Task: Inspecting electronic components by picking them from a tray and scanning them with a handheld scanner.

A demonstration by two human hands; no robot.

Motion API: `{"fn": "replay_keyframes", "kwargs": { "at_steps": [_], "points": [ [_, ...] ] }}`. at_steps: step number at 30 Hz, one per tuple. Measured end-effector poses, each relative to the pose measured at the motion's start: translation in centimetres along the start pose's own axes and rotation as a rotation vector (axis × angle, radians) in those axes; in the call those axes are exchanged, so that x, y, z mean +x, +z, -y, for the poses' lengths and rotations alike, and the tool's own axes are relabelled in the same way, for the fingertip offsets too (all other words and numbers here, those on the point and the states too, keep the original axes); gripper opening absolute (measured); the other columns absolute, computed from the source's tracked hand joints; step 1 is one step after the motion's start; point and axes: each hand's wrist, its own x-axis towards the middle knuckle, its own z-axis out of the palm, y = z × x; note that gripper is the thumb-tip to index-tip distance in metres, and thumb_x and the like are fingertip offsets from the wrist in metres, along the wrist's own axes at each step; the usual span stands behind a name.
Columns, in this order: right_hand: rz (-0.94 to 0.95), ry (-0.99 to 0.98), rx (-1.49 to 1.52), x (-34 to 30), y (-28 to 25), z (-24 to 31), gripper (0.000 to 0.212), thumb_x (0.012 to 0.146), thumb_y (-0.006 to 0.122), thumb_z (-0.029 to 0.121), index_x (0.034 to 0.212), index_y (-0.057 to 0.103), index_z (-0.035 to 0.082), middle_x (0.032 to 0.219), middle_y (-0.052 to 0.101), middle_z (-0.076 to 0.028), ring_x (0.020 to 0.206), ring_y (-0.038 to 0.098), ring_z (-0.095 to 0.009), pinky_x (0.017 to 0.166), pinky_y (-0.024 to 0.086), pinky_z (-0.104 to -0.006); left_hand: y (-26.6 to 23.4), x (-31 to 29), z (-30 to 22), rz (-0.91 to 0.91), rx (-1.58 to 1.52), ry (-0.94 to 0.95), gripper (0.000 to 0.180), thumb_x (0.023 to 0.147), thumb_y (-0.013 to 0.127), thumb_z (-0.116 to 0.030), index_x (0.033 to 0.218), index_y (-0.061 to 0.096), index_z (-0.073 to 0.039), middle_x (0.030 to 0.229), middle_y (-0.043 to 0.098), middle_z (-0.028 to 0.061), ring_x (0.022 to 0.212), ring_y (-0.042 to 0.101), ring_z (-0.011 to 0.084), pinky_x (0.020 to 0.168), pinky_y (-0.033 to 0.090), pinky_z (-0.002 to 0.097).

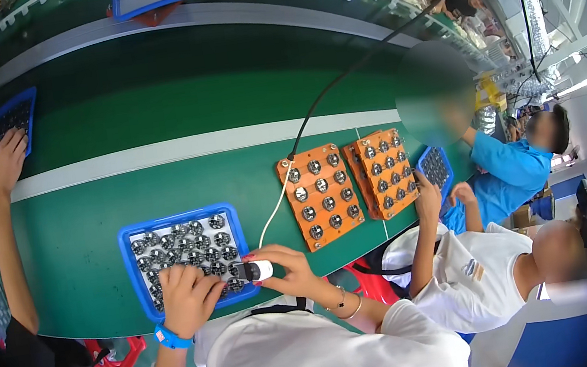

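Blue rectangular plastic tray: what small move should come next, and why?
Probably ease the black-and-white handheld device toward a nearby round metallic part: the right hand holds it, black end over the tray, with the left hand above others.

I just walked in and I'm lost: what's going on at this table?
A person's left hand is over small round parts in a blue tray, while the right hand holds a small white-and-black device at the tray's right side. To the right, an orange board carries rows of similar parts. Farther along, a co-worker's hand is beside more orange boards.
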Motion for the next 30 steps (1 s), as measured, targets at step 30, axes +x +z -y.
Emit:
{"fn": "replay_keyframes", "kwargs": {
  "at_steps": [30],
  "points": [
    [-0.145,0.154,0.254,0.1,0.2,-1.1,0.045,0.080,0.073,0.013,0.117,0.054,-0.004,0.112,0.062,-0.017,0.105,0.061,-0.027,0.093,0.047,-0.0376,-0.9,1.0,0.0,0.014,0.006,0.042,0.012,0.071,0.073,-0.020,0.078,0.067,-0.014,0.077,0.046,-0.0021,0.080,0.046,0.0173,0.075,0.032,0.0334]
  ]
}}
